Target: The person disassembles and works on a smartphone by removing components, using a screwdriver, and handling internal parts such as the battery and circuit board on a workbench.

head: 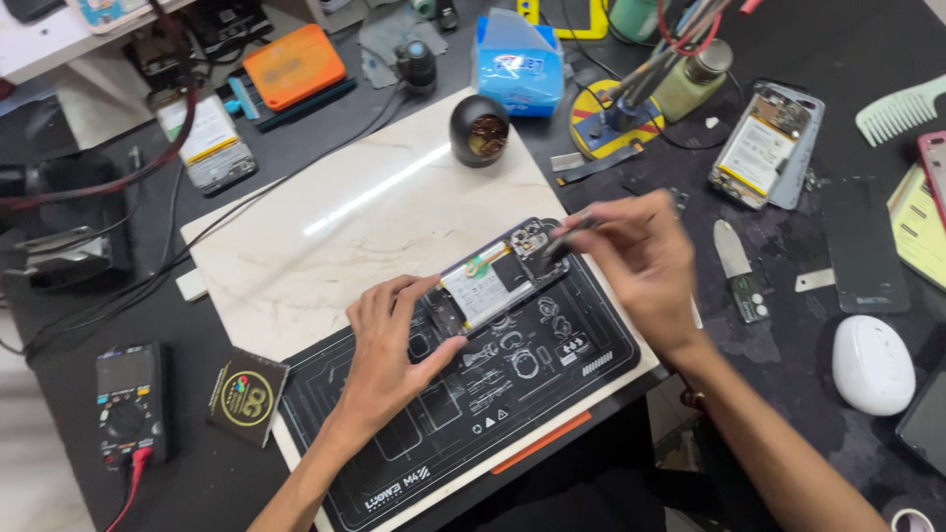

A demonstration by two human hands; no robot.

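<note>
An opened phone (498, 273) with its back off lies on a black work mat (552, 379), battery and circuit board showing. My left hand (394, 340) presses down on the phone's near left end, fingers spread over its edge. My right hand (636, 256) holds a thin dark tool (570, 234) like a pen, its tip at the camera end of the phone. The mat rests on a pale marble slab (325, 227).
A second opened phone (764, 148) lies at the upper right, with a dark back cover (865, 246), a white oval device (872, 365) and a comb (902, 110) nearby. A multimeter (128, 404), black round holder (480, 128), blue box (517, 59) and orange case (293, 64) surround the slab.
</note>
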